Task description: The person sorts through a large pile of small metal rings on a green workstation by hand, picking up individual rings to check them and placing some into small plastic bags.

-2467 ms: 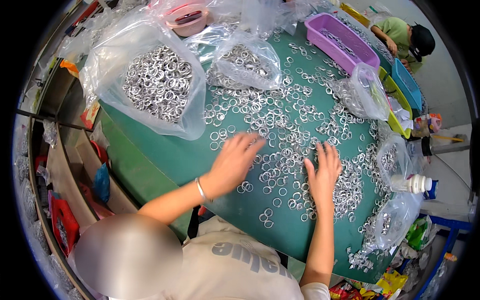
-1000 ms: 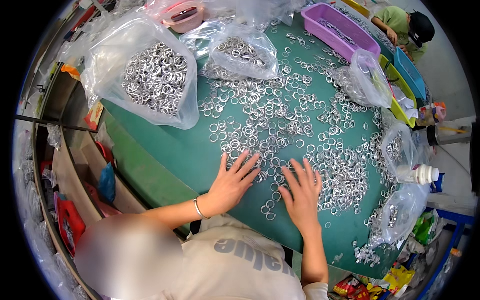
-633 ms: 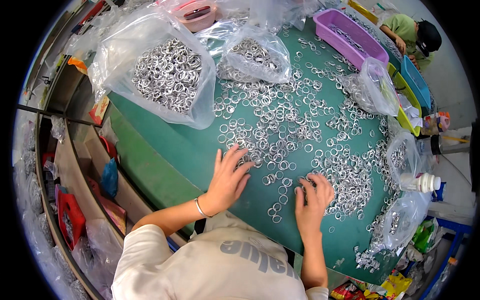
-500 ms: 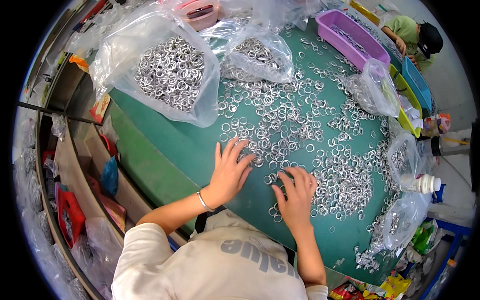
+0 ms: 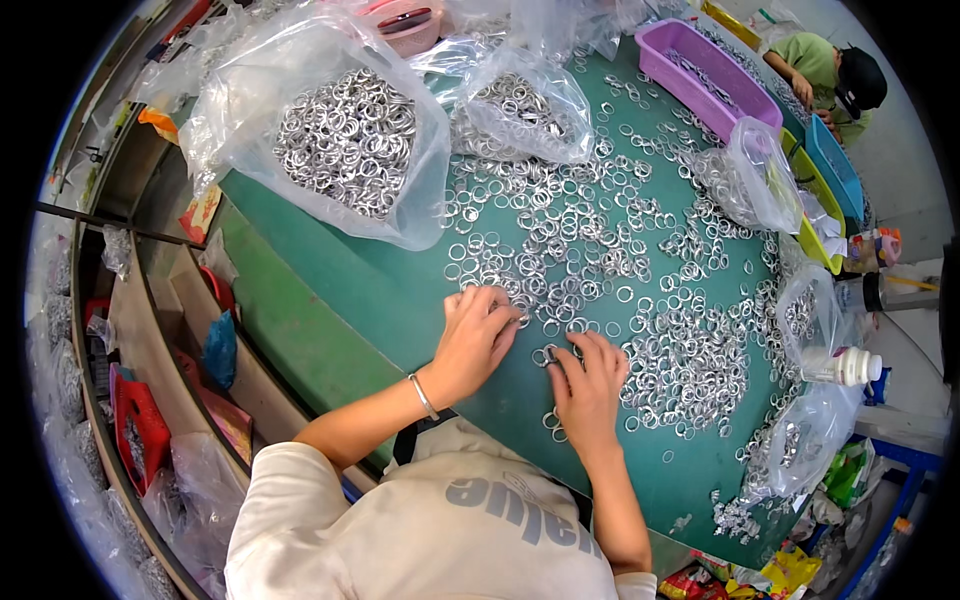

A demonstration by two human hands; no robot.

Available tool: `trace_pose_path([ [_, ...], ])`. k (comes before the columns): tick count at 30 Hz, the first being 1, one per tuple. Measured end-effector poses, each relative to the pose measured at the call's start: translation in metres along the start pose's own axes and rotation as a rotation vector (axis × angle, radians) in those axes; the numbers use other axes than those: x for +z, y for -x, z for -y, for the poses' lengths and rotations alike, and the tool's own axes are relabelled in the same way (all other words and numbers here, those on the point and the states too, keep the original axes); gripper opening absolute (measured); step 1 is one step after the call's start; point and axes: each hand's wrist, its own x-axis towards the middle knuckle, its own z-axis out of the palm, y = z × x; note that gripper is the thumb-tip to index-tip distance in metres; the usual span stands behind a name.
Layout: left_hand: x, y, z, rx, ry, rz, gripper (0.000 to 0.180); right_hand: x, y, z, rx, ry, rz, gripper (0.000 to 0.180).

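Loose silver metal rings (image 5: 690,365) lie spread over the green tabletop (image 5: 330,265). My left hand (image 5: 472,335), a bangle on its wrist, has its fingers drawn together at the near edge of the spread. A metal ring (image 5: 519,314) shows at its fingertips. To its right, my right hand (image 5: 590,385) rests low over the table with fingers curled. Its thumb and index finger close on a metal ring (image 5: 544,355), partly covered by the fingertips. The palms' undersides are hidden, so any further rings in them cannot be seen.
A large clear bag (image 5: 420,215) full of rings stands at the back left, a smaller bag (image 5: 570,140) beside it. Along the right are a purple basket (image 5: 665,75), more bags and a white bottle (image 5: 845,366). Across the table a person (image 5: 808,62) works.
My left hand's spread fingers have drawn together, and the hand has shifted slightly right. My right hand has stayed nearly in place, its fingers curling a little more.
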Motion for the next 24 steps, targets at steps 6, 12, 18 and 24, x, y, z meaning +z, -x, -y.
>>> trace_pose_path([
  [6,-0.01,-0.017,0.018,-0.053,-0.018,-0.199,0.019,-0.019,0.013,-0.022,0.185,0.054,-0.162,0.017],
  [12,-0.007,0.006,-0.012,0.113,0.141,0.014,0.036,-0.039,0.049,-0.004,0.179,-0.075,-0.099,0.02],
  [18,0.017,0.042,-0.046,0.289,0.359,0.38,0.041,-0.024,0.061,0.009,0.141,-0.024,0.041,0.029],
  [24,0.015,0.058,-0.059,0.222,0.459,0.543,0.045,-0.028,0.088,0.014,0.062,-0.041,0.109,0.027],
])
